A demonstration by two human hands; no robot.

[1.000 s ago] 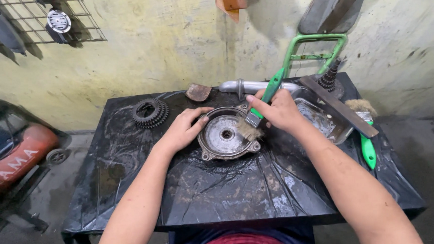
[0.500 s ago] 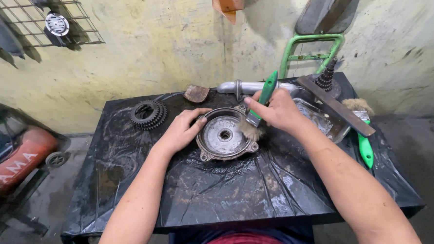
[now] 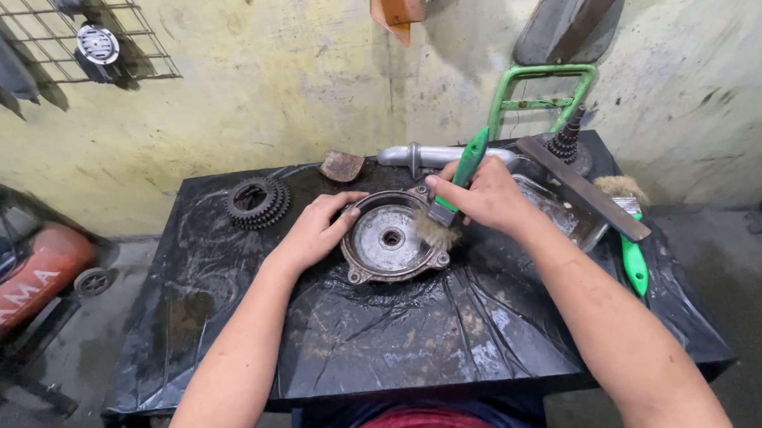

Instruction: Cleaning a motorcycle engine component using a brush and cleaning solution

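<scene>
Since the earlier frames, little has shifted: both hands remain at the round part, and the brush head sits at nearly the same spot on its right rim, the handle tipped a touch more upright.

Round metal cover point(image 3: 388, 238): grey, dished, with a centre hole and small lugs at its edge. It lies flat near the middle of the tabletop point(image 3: 404, 341), which is wrapped in wet, dirty black plastic sheet.

Left hand point(image 3: 317, 228): palm down, fingers spread and curved over the cover's left rim, thumb touching the upper edge. Grip is loose, steadying rather than clasping; nothing is lifted.

Right hand point(image 3: 483, 197): grip closed around a green-handled paintbrush point(image 3: 453, 189). The handle points up and away toward the wall; the pale bristles touch the cover's right inner edge.

Surroundings: a stack of dark gears point(image 3: 259, 202) rests on the tabletop's far left, well apart from the hands. A rusty brown flat piece point(image 3: 342, 166) lies at the far edge, with a grey metal tube point(image 3: 421, 156) just beside it. To the right sit a metal tray point(image 3: 561, 210) with a flat bar point(image 3: 581, 188) laid across it, a second green-handled brush point(image 3: 633, 259), and a geared shaft point(image 3: 566, 139) standing upright. A green tubular frame point(image 3: 542, 87) leans against the yellowish wall.
</scene>
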